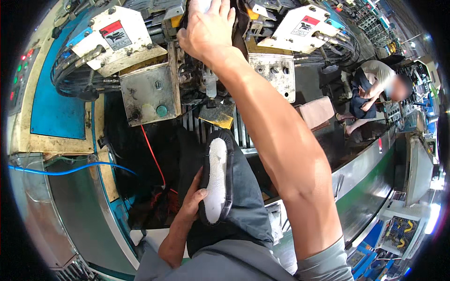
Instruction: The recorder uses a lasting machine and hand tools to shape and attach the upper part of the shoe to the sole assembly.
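Observation:
My left hand (191, 200) grips a black shoe upper (228, 187) from its left side, thumb on its edge. The shoe's bottom faces up, and a long whitish insole (216, 178) covers it. It rests over my dark trousers, toe and heel lined up away from me. My right arm reaches far forward, and my right hand (210, 35) curls over a white and dark piece in the middle of the machine. The upper edge of the picture cuts off the fingertips and most of that piece.
Two white guard plates with warning labels (112, 40) (300, 25) flank the machine's middle. Below the left plate hangs a metal box with a green button (161, 111). A blue hose (70, 171) and a red cable (152, 157) run at left. Another person (372, 86) sits at right.

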